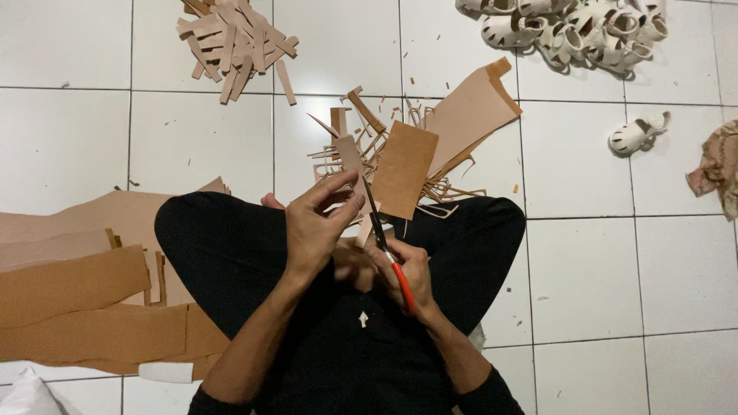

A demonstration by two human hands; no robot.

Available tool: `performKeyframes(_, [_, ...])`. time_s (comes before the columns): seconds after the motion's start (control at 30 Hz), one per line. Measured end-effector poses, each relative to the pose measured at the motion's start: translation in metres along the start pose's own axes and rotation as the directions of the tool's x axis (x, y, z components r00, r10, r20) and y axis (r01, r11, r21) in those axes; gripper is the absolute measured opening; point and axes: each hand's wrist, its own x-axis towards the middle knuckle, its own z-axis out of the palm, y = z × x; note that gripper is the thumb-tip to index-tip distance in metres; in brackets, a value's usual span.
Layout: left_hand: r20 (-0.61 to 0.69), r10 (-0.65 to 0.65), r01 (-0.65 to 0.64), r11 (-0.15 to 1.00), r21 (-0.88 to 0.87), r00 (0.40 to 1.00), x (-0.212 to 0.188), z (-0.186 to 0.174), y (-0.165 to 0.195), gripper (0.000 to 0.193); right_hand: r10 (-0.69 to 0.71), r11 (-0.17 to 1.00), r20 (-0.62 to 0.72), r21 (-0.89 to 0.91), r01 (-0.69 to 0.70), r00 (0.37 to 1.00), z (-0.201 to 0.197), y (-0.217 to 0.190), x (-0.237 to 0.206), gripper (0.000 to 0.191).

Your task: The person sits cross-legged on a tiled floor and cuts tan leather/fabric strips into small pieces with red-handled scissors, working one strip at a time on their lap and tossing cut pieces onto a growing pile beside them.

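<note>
The scissors (382, 244) sit in the right grip (411, 273), blades reaching forward beside the left grip (315, 227), which pinches a strip (350, 157). Just beyond both lies a heap of offcuts (430, 146) on the floor (69, 138). Far forward-left is a pile of cut strips (234, 42), forward-right small shoes (569, 27), left stacked sheets (77, 292).

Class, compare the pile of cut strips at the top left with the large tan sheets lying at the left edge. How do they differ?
The pile of strips holds short, narrow pieces heaped crosswise; the large sheets are long, broad and lie flat, overlapping. The strips sit far from the person; the sheets lie right beside the person's leg. Both are tan-brown material on the white tiled floor.
</note>
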Motion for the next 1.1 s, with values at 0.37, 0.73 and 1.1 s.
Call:
performKeyframes(0.37, [-0.042, 0.027, -0.027, 1.0, -0.007, 0.999, 0.002, 0.003, -0.001, 0.038, -0.074, 0.991, 0.05, 0.118, 0.068, 0.996, 0.006, 0.002, 0.002, 0.025])
performKeyframes(0.73, [-0.009, -0.014, 0.013, 0.994, -0.108, 1.0, -0.01, 0.003, -0.001, 0.036, -0.041, 0.994, 0.009, 0.097, 0.039, 0.999, 0.008, 0.0, 0.0, 0.026])
performKeyframes(1.1, [0.046, -0.016, 0.02, 0.996, -0.09, 0.999, -0.021, 0.005, -0.003, 0.033, -0.073, 0.986, -0.024, 0.146, 0.076, 0.997, 0.012, 0.0, 0.002, 0.025])
